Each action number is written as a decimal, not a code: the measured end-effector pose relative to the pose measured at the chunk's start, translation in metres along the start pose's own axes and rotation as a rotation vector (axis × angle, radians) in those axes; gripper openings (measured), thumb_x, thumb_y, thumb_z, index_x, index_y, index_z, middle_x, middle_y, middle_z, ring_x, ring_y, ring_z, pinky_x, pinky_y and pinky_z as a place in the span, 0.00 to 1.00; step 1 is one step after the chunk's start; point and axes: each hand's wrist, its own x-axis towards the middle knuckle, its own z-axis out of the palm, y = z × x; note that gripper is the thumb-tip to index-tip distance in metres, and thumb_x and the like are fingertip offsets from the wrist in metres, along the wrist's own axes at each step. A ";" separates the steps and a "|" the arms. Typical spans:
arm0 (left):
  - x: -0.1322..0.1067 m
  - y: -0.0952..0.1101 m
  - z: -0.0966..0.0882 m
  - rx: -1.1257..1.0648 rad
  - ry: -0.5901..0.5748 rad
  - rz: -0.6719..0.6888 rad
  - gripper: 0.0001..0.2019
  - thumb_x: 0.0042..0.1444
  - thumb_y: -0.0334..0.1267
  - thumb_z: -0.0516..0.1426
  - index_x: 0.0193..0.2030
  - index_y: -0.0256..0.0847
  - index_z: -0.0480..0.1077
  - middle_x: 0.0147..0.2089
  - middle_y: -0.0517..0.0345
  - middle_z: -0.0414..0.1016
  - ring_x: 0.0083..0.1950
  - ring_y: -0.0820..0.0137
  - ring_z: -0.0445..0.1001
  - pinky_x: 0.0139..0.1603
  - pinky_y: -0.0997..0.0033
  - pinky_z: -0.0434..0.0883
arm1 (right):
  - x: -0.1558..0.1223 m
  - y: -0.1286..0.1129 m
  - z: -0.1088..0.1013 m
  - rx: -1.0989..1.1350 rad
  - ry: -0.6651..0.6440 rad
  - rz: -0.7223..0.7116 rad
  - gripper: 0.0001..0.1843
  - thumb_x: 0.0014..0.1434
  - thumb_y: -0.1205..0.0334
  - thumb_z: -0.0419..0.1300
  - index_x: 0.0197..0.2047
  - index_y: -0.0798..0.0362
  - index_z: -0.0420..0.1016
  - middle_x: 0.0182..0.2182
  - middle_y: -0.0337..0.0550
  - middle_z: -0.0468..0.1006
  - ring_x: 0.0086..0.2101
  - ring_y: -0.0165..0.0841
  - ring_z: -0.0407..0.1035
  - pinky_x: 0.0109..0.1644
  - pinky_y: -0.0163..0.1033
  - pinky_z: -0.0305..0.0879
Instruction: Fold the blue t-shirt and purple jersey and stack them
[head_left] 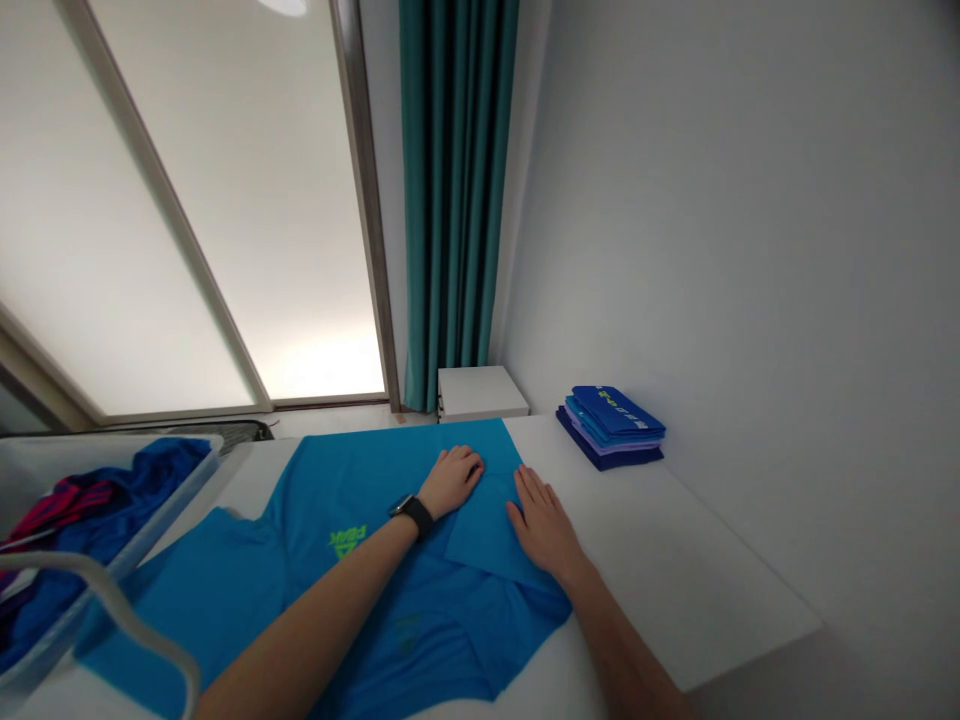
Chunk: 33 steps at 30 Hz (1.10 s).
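Observation:
A bright blue T-shirt [315, 570] with a green logo lies spread on the white table [675, 560]. Its right side is folded over toward the middle. My left hand [452, 480], with a black watch on the wrist, rests on the shirt with its fingers curled slightly and pressed down. My right hand [544, 525] lies flat and open on the folded flap, fingers stretched out. Neither hand holds anything.
A stack of folded blue and purple shirts [611, 427] sits at the table's far right by the wall. A white basket [112, 540] with crumpled clothes stands at the left. Behind are a teal curtain [454, 200], a small white cabinet [480, 392] and a frosted window.

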 end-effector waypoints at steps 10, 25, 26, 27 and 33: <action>-0.013 0.033 -0.013 0.090 -0.015 0.099 0.18 0.67 0.40 0.46 0.61 0.43 0.63 0.60 0.47 0.68 0.60 0.58 0.64 0.60 0.54 0.59 | 0.002 0.010 0.009 -0.003 -0.019 -0.005 0.34 0.68 0.49 0.36 0.71 0.58 0.46 0.70 0.46 0.45 0.68 0.38 0.40 0.70 0.52 0.37; -0.047 0.051 0.012 0.076 -0.130 0.228 0.29 0.68 0.51 0.41 0.70 0.38 0.52 0.71 0.47 0.53 0.72 0.60 0.51 0.71 0.53 0.46 | 0.004 0.026 0.020 0.108 0.062 -0.289 0.29 0.69 0.60 0.33 0.70 0.56 0.50 0.68 0.48 0.54 0.67 0.34 0.47 0.69 0.50 0.46; -0.048 0.050 0.012 0.084 -0.123 0.211 0.29 0.68 0.51 0.40 0.70 0.38 0.52 0.71 0.47 0.53 0.72 0.60 0.51 0.71 0.53 0.46 | 0.002 0.024 0.019 0.074 0.053 -0.281 0.29 0.70 0.59 0.34 0.70 0.56 0.50 0.68 0.49 0.53 0.67 0.35 0.46 0.69 0.51 0.45; -0.049 0.048 0.011 0.092 -0.117 0.192 0.29 0.68 0.51 0.40 0.70 0.38 0.52 0.71 0.47 0.53 0.72 0.60 0.51 0.71 0.53 0.47 | 0.001 0.022 0.018 0.042 0.042 -0.273 0.29 0.70 0.57 0.35 0.70 0.57 0.50 0.68 0.49 0.53 0.67 0.36 0.45 0.69 0.51 0.44; -0.058 0.033 0.004 0.100 -0.112 0.144 0.29 0.68 0.53 0.41 0.71 0.40 0.52 0.72 0.48 0.52 0.73 0.60 0.49 0.71 0.53 0.47 | -0.002 0.013 0.006 -0.020 -0.048 -0.224 0.33 0.70 0.49 0.35 0.71 0.57 0.48 0.69 0.47 0.47 0.68 0.36 0.40 0.71 0.50 0.38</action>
